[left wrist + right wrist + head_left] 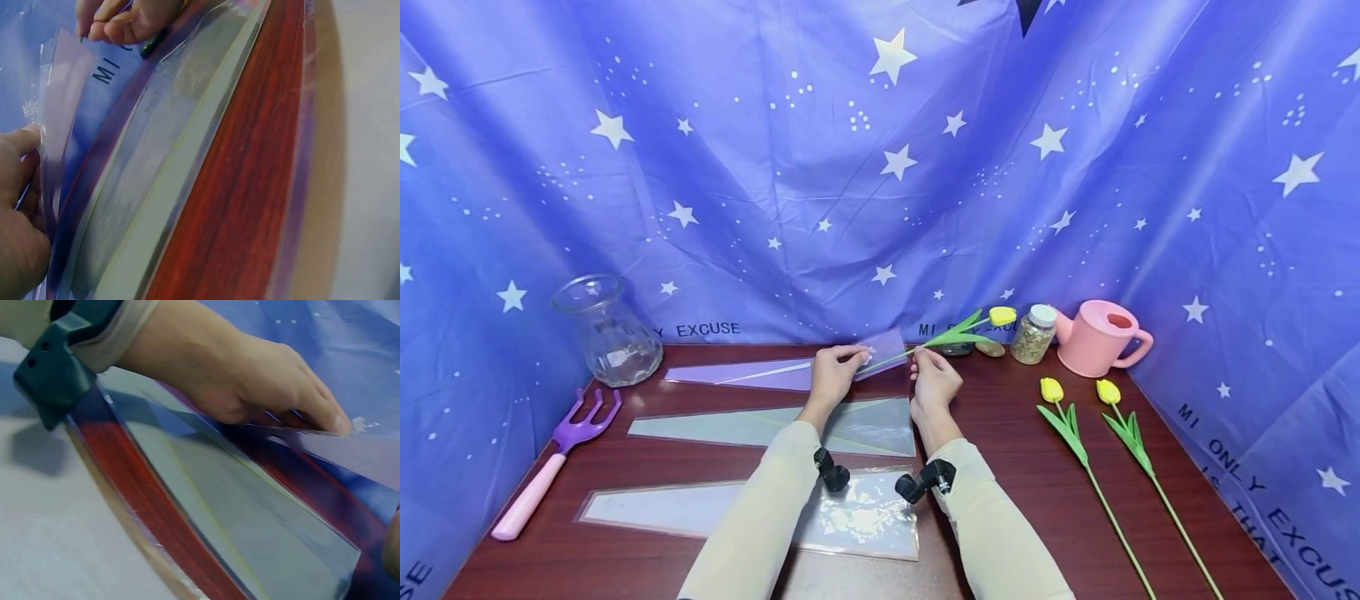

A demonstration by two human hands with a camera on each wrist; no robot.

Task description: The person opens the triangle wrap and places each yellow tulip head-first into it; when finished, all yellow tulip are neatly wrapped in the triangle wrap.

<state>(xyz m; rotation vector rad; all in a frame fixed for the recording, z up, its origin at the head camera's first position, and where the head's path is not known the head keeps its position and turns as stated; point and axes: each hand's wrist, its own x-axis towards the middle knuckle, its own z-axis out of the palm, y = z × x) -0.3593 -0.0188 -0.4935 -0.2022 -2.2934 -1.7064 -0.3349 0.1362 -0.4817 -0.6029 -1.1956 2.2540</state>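
My left hand [833,375] pinches a purple flower-wrapping sleeve [752,375] near its wide end, which is lifted off the table. In the left wrist view the sleeve's clear film [65,87] stands up between thumb and fingers. My right hand [936,383] pinches the green stem of a yellow tulip [1002,316]. Its bloom points right and away, while the stem's lower part overlaps the sleeve's wide end. Only a bit of the right hand [394,547] enters the right wrist view, so its grip is hidden there.
Nearer me lie a pale green sleeve [700,427] and a white sleeve [655,508]. Two more tulips [1090,471] [1157,479] lie at right. Behind stand a jar [1032,337], a pink watering can [1093,342] and stones [990,348]. A glass vase [621,350] and hand fork [553,462] are left.
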